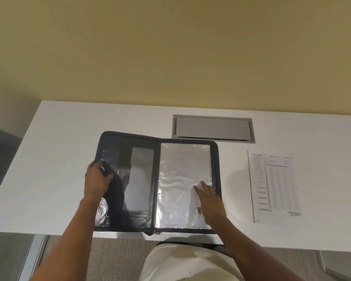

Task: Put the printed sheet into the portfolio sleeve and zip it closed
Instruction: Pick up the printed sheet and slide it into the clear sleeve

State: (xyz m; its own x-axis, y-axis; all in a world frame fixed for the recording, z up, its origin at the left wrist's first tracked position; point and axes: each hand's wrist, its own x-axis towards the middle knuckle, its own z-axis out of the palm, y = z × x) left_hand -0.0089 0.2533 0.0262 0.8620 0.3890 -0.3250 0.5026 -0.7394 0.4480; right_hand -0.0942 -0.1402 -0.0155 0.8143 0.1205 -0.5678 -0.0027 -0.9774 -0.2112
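Portfolio (pixel 139 173) open flat on counter (pixel 59 138): I read left hand (pixel 96 180) gripping its left cover (pixel 114 151) to steady it, right hand (pixel 211 201) with fingers (pixel 199 190) straight, pressing the clear sleeve (pixel 182 169), probably seeking its opening; printed sheet (pixel 275 185) lies untouched, well right.

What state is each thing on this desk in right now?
portfolio: open flat, unzipped.
clear sleeve: exposed on right half.
printed sheet: flat on table, outside portfolio.
desk hatch: closed.
left hand: grips portfolio's left edge.
right hand: straight fingers rest on sleeve.
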